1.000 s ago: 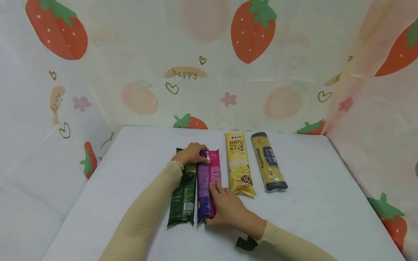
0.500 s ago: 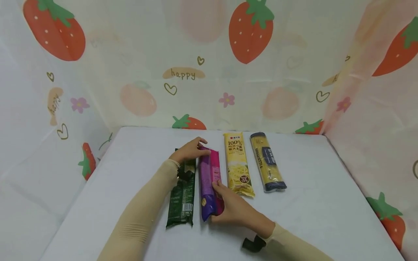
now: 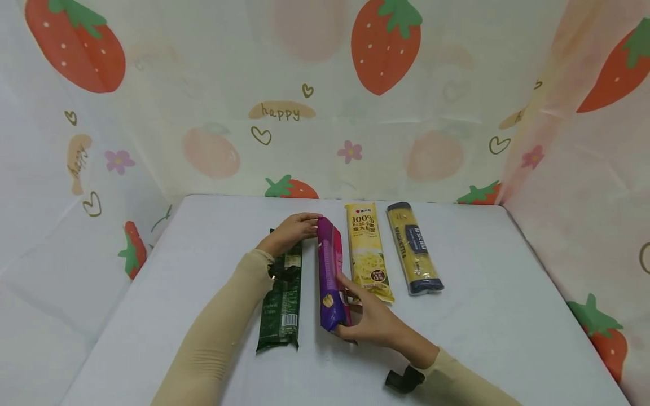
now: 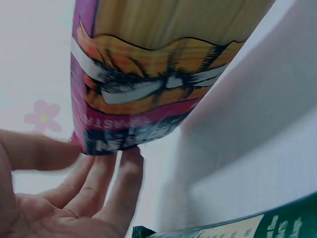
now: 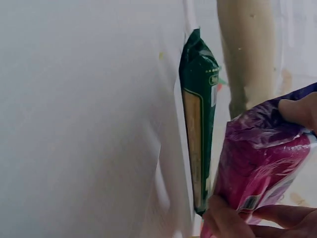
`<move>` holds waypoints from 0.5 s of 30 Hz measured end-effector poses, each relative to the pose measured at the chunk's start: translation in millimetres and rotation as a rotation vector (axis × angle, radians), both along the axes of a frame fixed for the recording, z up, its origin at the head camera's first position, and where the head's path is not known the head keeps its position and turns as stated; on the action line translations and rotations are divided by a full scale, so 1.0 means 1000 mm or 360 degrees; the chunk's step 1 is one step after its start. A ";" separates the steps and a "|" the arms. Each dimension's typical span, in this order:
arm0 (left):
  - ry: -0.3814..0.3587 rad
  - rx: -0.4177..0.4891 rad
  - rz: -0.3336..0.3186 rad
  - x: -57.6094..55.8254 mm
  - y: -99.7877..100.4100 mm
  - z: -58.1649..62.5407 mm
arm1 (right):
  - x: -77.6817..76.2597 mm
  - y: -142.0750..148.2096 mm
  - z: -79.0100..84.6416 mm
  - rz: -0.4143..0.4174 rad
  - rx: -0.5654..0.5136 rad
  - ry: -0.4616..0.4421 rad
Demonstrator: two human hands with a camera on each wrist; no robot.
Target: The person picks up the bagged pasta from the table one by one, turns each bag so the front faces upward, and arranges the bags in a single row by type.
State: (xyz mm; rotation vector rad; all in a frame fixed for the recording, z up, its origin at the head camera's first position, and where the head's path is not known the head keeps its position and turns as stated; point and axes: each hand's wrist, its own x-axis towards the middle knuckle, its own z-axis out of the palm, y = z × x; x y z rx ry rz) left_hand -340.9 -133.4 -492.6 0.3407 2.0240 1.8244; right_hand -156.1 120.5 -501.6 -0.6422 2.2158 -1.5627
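Observation:
A purple and pink pasta packet [image 3: 328, 270] is tilted up on its edge between both hands. My left hand [image 3: 289, 234] holds its far end; in the left wrist view the thumb and fingers [image 4: 126, 183] meet the printed end of the pasta packet [image 4: 163, 79]. Round the near end my right hand [image 3: 378, 322] grips, its thumb on the purple wrapper and other fingers [image 5: 225, 218] on the pink side in the right wrist view. Left of it lies a green packet [image 3: 281, 316], partly hidden beneath the left wrist.
Right of the held packet lie a yellow noodle packet [image 3: 365, 242] and a clear spaghetti packet with dark blue ends [image 3: 415, 251]. They rest on a white table [image 3: 487, 316]. A strawberry-print cloth [image 3: 299, 67] walls in the back and sides.
The pasta packet has come up from lying flat beside the green packet, turned onto its edge and shifted right. Both hands moved with it; the other packets stayed put.

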 end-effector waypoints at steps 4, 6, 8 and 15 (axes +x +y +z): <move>0.0017 -0.0030 -0.0030 0.001 -0.002 -0.001 | 0.000 0.003 0.003 0.0028 -0.0084 -0.0022; 0.0028 -0.0052 -0.0034 0.002 -0.001 0.000 | 0.000 0.005 0.006 0.0040 -0.0124 -0.0038; 0.0035 -0.0066 -0.0027 0.002 -0.001 0.000 | -0.001 0.006 0.009 0.0039 -0.0165 -0.0053; 0.0055 -0.0060 -0.0057 0.007 -0.001 0.005 | 0.002 0.007 0.017 0.0013 -0.0324 -0.0047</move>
